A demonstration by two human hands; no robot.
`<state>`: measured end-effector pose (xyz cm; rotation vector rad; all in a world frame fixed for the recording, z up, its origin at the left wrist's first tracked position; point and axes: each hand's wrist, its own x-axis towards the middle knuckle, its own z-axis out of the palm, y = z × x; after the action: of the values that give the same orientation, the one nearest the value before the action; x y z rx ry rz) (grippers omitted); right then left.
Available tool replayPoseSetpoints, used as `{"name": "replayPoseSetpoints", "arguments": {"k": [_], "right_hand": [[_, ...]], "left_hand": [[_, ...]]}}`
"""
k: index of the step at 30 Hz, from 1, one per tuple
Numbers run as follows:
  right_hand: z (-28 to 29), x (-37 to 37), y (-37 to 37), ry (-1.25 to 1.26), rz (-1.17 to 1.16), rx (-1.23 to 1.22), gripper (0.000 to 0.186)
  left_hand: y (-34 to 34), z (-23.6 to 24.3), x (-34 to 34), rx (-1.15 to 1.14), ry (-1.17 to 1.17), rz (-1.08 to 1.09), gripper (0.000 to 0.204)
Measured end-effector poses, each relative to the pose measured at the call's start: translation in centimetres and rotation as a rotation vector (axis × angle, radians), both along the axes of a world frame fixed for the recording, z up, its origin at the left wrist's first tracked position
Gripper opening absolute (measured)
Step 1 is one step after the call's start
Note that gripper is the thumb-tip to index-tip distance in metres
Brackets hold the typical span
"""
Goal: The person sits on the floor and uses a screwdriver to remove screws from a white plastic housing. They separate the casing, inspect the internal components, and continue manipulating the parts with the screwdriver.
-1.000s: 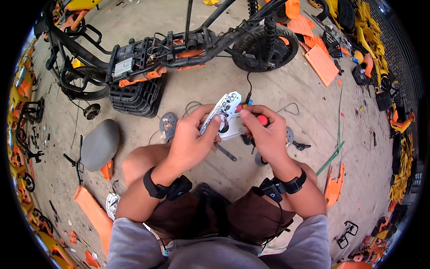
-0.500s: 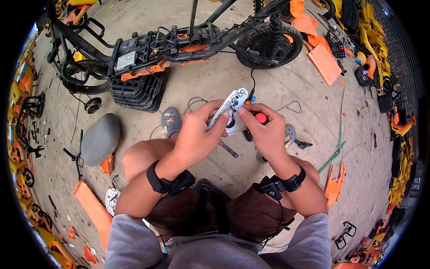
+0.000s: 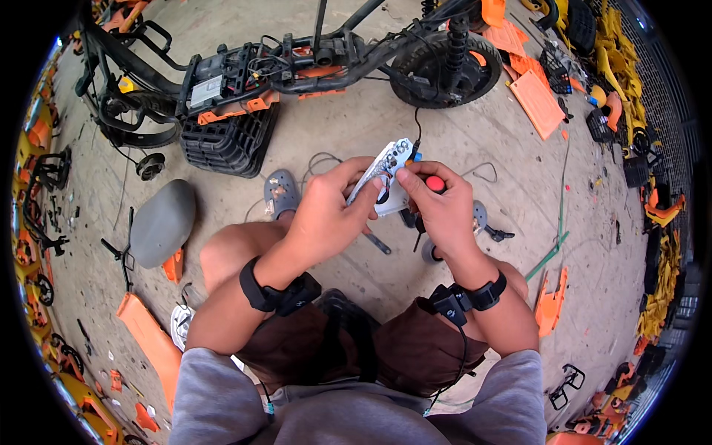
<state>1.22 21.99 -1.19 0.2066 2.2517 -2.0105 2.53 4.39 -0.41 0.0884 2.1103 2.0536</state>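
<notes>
My left hand [image 3: 332, 211] grips the near-left side of a lamp unit [image 3: 399, 150], a white and silver piece with a cluster of round lens-like spots. It is tilted, and thin dark wires show at its opening by my left thumb. My right hand [image 3: 443, 205] is closed, its thumb pressing the unit's right edge. A red round end [image 3: 435, 184] sticks up at my right fingers; what it belongs to is mostly hidden. Beyond the unit a black cable [image 3: 417, 127] runs away, and a bit of blue [image 3: 417, 156] shows beside it.
Ahead lies a stripped scooter frame [image 3: 297, 78] with a rear wheel [image 3: 449, 74] and a black crate [image 3: 228, 144] by it. A grey seat [image 3: 162, 225] and an orange panel [image 3: 152, 345] are on the left. At right are an orange piece [image 3: 551, 302] and a green strip [image 3: 547, 256].
The lamp unit has turned slightly in my hands, and both hands keep their hold. A thin dark shaft now shows below my right hand. The whole view has shifted slightly.
</notes>
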Motion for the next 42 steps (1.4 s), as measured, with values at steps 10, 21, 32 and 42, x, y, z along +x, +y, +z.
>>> {"name": "replayPoseSetpoints", "arguments": {"k": [10,21,32,42], "right_hand": [[0.1,-0.4,0.1,0.137,0.117,0.169,0.021],[0.7,-0.7,0.7,0.143,0.155,0.169,0.023],[0.9,-1.0,1.0,0.088,0.064,0.149,0.025],[0.8,-0.1,2.9,0.348,0.179,0.38,0.015]], "left_hand": [[-0.7,-0.3,0.3,0.15,-0.104,-0.069,0.033],[0.0,-0.3,-0.3,0.178,-0.155,-0.041,0.033],[-0.3,-0.2,-0.4,0.132,-0.168,-0.002,0.033],[-0.5,-0.3,-0.3,0.098,-0.122,0.02,0.032]]}}
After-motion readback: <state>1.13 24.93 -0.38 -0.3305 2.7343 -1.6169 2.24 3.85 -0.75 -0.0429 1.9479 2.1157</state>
